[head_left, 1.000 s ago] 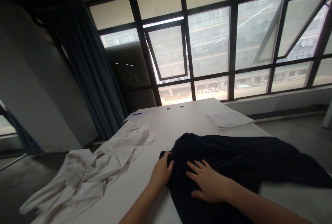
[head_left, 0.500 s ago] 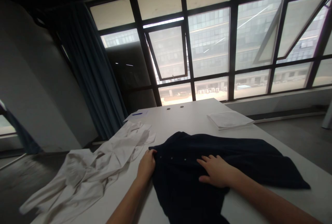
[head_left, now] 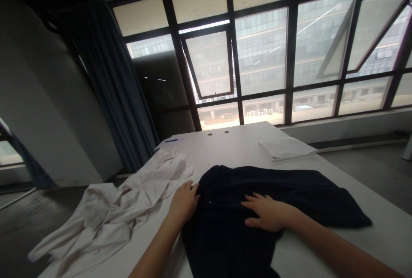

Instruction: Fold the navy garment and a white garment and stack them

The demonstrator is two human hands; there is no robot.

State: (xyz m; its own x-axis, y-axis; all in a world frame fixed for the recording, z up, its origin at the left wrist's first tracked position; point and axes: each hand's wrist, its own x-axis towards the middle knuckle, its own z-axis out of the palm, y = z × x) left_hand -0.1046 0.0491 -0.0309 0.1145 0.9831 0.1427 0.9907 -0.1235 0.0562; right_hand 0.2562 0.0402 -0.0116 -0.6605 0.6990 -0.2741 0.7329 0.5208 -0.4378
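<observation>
A dark navy garment [head_left: 225, 235] lies across the white table in front of me, one long part stretching right and another toward me. One small pale button [head_left: 210, 202] shows near its left side. My left hand [head_left: 185, 200] rests at the garment's left edge, fingers stretched forward and slightly apart, with the inner side touching the cloth. My right hand [head_left: 265, 212] lies flat on the middle of the garment, palm down and fingers spread. Cloth under both palms is hidden.
Left of the garment, a crumpled off-white garment [head_left: 128, 200] hangs partly over the table's [head_left: 225, 147] left edge. Folded white cloth or paper [head_left: 286, 148] lies at the back right. A blue pen [head_left: 171, 141] rests on paper at the back left. Windows [head_left: 260, 50] stand behind.
The garment's left corner no longer sticks out under my left hand, and fewer buttons show. My left fingers have loosened and stretched. The garment's right end has shifted left; my right hand barely moved.
</observation>
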